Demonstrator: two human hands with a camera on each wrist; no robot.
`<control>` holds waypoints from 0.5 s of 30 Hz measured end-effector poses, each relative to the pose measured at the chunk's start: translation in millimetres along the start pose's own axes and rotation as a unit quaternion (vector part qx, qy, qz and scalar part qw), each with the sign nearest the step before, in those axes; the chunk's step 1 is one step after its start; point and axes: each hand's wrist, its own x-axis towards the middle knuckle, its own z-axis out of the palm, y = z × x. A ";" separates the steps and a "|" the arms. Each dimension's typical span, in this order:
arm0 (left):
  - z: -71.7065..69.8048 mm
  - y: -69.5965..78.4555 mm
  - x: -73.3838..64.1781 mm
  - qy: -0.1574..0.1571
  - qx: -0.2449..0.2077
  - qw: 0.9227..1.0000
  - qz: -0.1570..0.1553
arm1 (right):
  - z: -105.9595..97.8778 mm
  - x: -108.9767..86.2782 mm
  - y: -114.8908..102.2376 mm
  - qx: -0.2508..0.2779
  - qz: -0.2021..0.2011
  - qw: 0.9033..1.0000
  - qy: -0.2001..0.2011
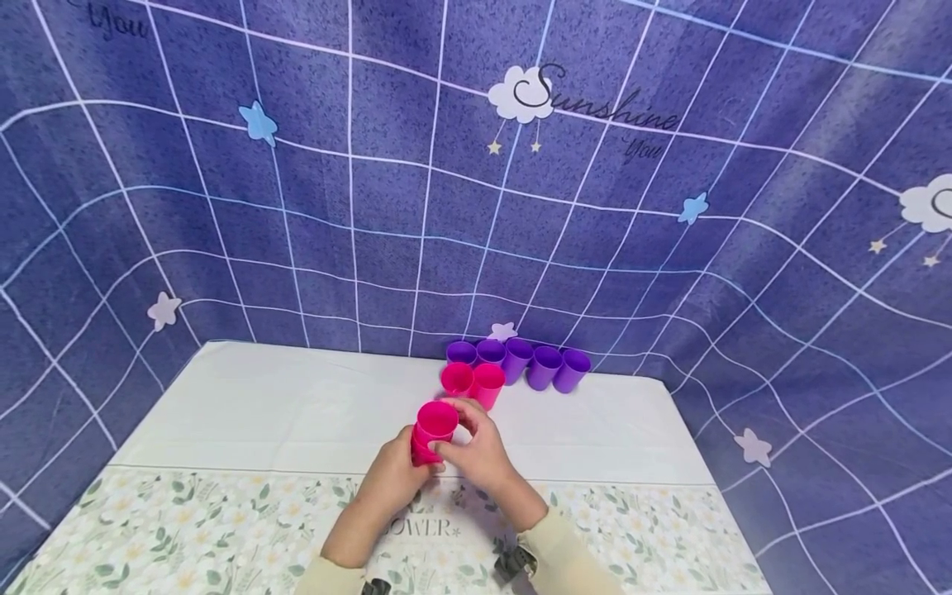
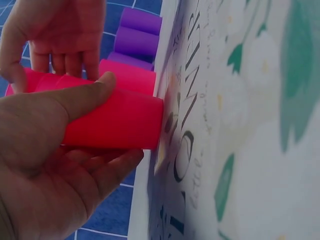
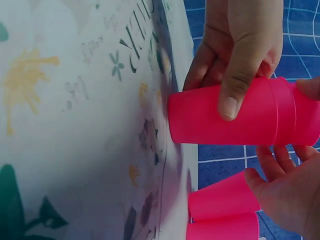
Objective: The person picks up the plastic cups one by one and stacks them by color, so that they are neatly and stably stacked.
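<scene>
A short stack of nested pink cups point(image 1: 436, 420) stands upright near the middle of the table, its base at the tabletop in both wrist views. My left hand point(image 1: 396, 473) grips the lowest cup point(image 2: 117, 120) from the left, thumb along its side. Higher up, my right hand point(image 1: 485, 452) holds the upper cup point(image 3: 307, 117) of the stack between thumb and fingers. Just behind stand two more pink cups point(image 1: 488, 382), side by side. How many cups are nested cannot be told exactly.
Several purple cups point(image 1: 546, 366) stand in a row at the table's back edge, behind the pink pair. White cloth point(image 1: 297, 413) covers the rear of the table, a floral mat point(image 1: 186, 529) the front. Blue grid-patterned curtain point(image 1: 372, 207) rises behind and at the sides.
</scene>
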 end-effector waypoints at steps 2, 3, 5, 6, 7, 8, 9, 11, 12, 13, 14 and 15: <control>-0.6 -1.0 0.5 -0.005 -0.006 1.000 -0.008 | 0.1 -0.3 1.1 -0.003 0.007 1.000 -0.010; -1.1 -1.6 0.6 -0.008 -0.009 1.000 -0.009 | 0.1 -0.4 1.9 -0.002 0.015 1.000 -0.016; -2.9 -1.9 0.3 -0.014 -0.016 1.000 -0.009 | 0.2 -0.4 4.1 0.000 0.030 0.999 -0.025; -4.0 -2.0 0.4 -0.016 -0.019 1.000 -0.011 | 0.3 -0.4 5.0 0.001 0.035 0.999 -0.027; -5.2 -1.7 0.5 -0.017 -0.021 1.000 -0.011 | 0.6 -0.4 7.1 0.001 0.040 0.999 -0.029; -6.6 -0.9 0.6 -0.018 -0.026 0.999 -0.012 | 1.1 -0.3 10.9 0.003 0.043 0.999 -0.030; -7.9 0.2 0.7 -0.017 -0.033 0.999 -0.013 | 1.8 -0.2 14.7 0.006 0.046 0.999 -0.028; -10.5 2.7 1.2 -0.014 -0.051 0.999 -0.012 | 3.2 0.0 22.9 0.011 0.045 0.999 -0.025; -11.7 4.0 1.4 -0.014 -0.062 0.998 -0.009 | 3.8 0.2 27.4 0.016 0.045 0.999 -0.023; -12.9 5.2 1.1 -0.015 -0.074 0.997 -0.008 | 4.7 0.1 32.1 0.021 0.043 0.999 -0.022; -13.9 6.2 0.7 -0.014 -0.081 0.997 -0.006 | 5.3 -0.2 35.8 0.027 0.042 0.999 -0.020; -14.7 6.9 0.3 -0.014 -0.086 0.996 -0.004 | 5.6 -0.7 37.6 0.032 0.039 0.999 -0.020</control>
